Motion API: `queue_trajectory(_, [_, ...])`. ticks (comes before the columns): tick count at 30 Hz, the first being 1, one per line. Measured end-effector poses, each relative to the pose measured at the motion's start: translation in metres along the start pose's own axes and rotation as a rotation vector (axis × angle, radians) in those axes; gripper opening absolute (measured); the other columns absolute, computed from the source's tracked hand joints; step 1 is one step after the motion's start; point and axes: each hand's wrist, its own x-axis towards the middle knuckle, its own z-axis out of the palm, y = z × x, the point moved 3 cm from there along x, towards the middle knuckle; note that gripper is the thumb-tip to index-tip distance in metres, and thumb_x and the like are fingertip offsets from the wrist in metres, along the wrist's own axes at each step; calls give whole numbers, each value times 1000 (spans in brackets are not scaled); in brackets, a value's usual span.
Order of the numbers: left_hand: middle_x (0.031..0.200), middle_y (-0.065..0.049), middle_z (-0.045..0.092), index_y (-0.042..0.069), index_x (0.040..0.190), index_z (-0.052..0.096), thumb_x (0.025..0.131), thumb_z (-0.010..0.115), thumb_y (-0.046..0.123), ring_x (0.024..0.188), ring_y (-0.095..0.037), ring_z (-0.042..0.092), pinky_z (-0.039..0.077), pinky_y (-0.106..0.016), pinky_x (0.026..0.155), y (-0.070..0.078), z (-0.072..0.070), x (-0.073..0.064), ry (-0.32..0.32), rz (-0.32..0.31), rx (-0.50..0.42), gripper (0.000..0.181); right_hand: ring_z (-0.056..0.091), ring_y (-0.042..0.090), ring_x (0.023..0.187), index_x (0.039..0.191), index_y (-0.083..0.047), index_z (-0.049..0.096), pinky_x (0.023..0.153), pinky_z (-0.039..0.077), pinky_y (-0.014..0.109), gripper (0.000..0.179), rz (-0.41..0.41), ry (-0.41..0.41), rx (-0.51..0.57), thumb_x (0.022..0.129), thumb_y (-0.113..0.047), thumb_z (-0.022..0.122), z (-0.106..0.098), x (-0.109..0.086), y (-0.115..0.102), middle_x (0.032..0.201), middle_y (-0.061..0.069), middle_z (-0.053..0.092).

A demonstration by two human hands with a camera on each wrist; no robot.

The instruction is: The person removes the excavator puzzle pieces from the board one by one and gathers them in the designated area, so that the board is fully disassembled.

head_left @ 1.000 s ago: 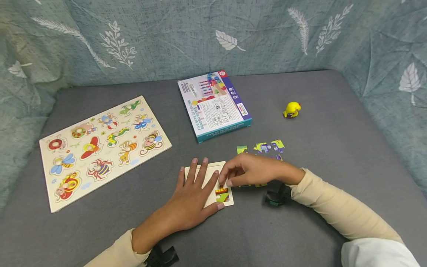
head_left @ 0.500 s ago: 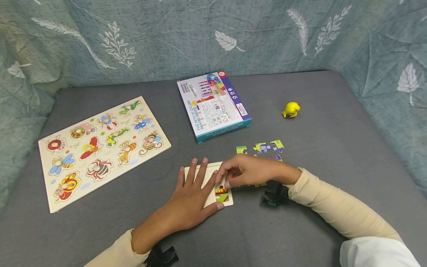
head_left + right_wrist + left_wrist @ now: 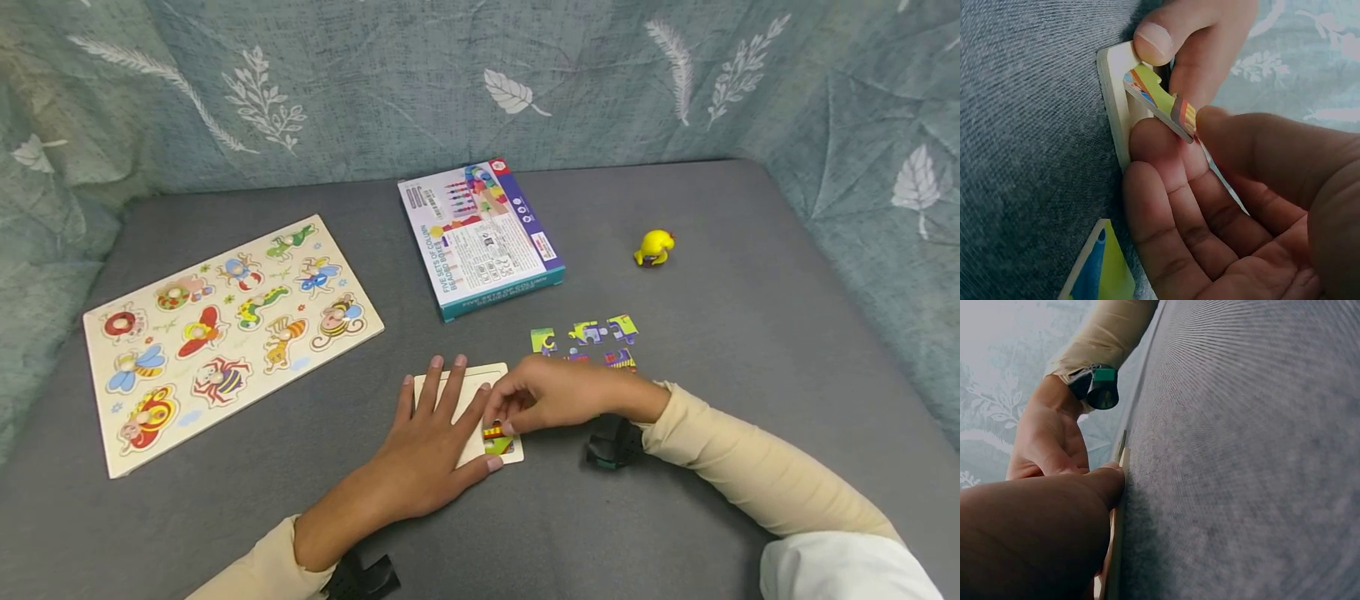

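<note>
My left hand lies with spread fingers on a small pale wooden puzzle tray, its thumb over the near edge. Over the tray's right side, my right hand pinches a jigsaw piece between thumb and fingers. The piece is green with red and yellow stripes; in the right wrist view it stands tilted above the tray. Several loose jigsaw pieces lie beyond my right hand, some partly hidden by it. In the left wrist view my left hand covers most of the tray.
A wooden peg puzzle board with insect pictures lies to the left. A bead-set box sits at the back middle. Toward the back right stands a yellow toy chick. Patterned cloth hangs behind the grey table.
My right hand has shifted slightly toward me and left, uncovering more of the loose pieces. The left hand keeps its place on the tray.
</note>
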Motion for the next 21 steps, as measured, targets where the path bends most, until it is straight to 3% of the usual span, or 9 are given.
queue_trajectory(9, [161,-18,-6,14,155,26,96,45,62,144,-37,-16,-6,-62,109,0,0,0,2,-4,6,79,57,1,72,100,-3,72,66,49,23,15,-7,43,-84,88,3,66,3,1,1,82,-8,65])
queue_trajectory(21, [161,-18,-6,14,155,28,96,44,62,144,-36,-18,-7,-62,109,0,0,0,-9,-9,5,78,60,2,76,99,-4,74,71,51,24,14,15,112,-110,88,2,68,0,-1,2,86,-8,68])
